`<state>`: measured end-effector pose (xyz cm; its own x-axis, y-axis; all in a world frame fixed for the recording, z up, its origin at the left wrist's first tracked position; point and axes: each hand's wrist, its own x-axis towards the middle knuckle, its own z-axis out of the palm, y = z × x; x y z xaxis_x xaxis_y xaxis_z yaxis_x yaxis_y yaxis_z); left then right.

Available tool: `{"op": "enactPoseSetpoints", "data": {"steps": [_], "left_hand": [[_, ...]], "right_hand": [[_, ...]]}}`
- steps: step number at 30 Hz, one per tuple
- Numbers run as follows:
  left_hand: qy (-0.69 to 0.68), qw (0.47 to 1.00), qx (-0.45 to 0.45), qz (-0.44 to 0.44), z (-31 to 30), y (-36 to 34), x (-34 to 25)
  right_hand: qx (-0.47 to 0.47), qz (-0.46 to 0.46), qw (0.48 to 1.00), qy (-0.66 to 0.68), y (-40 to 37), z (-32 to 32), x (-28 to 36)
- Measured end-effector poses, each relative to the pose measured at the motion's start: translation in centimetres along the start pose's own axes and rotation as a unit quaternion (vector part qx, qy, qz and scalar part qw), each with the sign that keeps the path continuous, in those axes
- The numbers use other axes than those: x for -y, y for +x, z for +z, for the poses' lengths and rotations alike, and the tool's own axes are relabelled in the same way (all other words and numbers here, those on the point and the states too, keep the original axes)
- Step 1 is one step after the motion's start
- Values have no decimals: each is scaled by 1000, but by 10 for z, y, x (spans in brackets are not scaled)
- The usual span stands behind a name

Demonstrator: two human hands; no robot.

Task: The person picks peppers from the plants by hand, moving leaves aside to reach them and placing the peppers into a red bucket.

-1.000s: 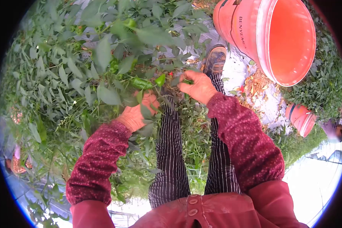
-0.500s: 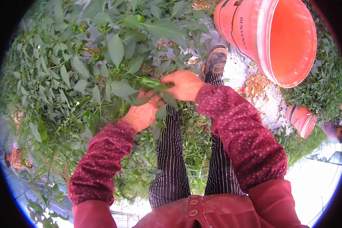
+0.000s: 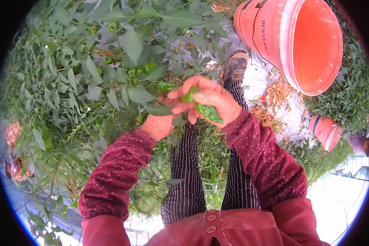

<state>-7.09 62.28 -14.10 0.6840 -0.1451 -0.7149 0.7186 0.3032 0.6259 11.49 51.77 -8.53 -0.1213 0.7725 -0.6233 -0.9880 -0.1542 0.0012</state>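
Peppers (image 3: pixel 207 112) are sitting in the right hand (image 3: pixel 213 100), which is closing round them. One dark green pod is poking out below the palm toward the wrist, and a second is being pinched between thumb and fingertips at the front of the fist. This hand is hovering above the striped trousers (image 3: pixel 184 164), just off the near edge of the plant (image 3: pixel 110 61).

The left hand (image 3: pixel 158 123) is reaching into that same edge of the plant, right beside the right hand and a little under it. Leaves are covering its fingers, so I cannot tell whether it is gripping anything. A third pepper (image 3: pixel 166 86) is hanging among the leaves just above the left hand, close to the right thumb. More small green pods are showing deeper in the plant, toward its far side.

A big orange bucket (image 3: pixel 270 37) is lying tilted on the ground beyond the right hand, its mouth turning toward the camera. A shoe (image 3: pixel 235 67) is standing just beside the bucket, between it and the plant. A small bucket (image 3: pixel 324 130) is sitting well apart from both hands, among the weeds.
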Motion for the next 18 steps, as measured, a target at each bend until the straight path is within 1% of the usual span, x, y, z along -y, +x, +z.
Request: {"op": "enactPoseSetpoints", "data": {"steps": [1, 2, 3, 4, 5, 6, 7, 8, 9, 10, 11, 13, 15, 16, 18], "left_hand": [[239, 969, 3, 58, 0, -2, -9], [463, 879, 5, 112, 0, -3, -18], [657, 737, 8, 159, 1, -4, -23], [656, 738, 8, 159, 3, -3, -21], [659, 735, 13, 161, 4, -3, -19], [662, 731, 17, 163, 5, -2, -17], [661, 732, 17, 163, 9, 0, -24], [642, 762, 78, 44, 15, 2, -37], [610, 777, 137, -75, 18, 4, -46], [609, 778, 136, -75, 18, 4, -50], [608, 776, 146, -76, 18, 3, -52], [607, 776, 155, -75, 17, 1, -43], [624, 777, 83, 24, 17, 1, -16], [623, 778, 81, 24, 19, 1, -23], [667, 741, 43, 60, 24, 1, -38]], "right_hand": [[-13, -26, 995, -92, 4, 2, 8], [-26, -50, 981, -183, 9, 5, 17], [-56, -114, 930, -345, 18, 12, 24], [-58, -112, 930, -345, 28, 14, 27], [-65, -118, 812, -568, 37, 16, 30], [-67, -117, 642, -754, 46, 20, 29], [-79, -124, 602, -785, 54, 19, 19], [-78, -123, 602, -785, 60, 24, 14], [-77, -78, 537, -836, 65, 28, 10], [-76, -32, 469, -879, 70, 33, 6], [-87, 19, 452, -887, 76, 37, 4], [-85, 37, 458, -884, 78, 37, 6], [-83, 55, 462, -881, 79, 37, 8], [-80, 47, 455, -886, 76, 36, 11], [-76, 40, 445, -891, 70, 33, 16]]}}
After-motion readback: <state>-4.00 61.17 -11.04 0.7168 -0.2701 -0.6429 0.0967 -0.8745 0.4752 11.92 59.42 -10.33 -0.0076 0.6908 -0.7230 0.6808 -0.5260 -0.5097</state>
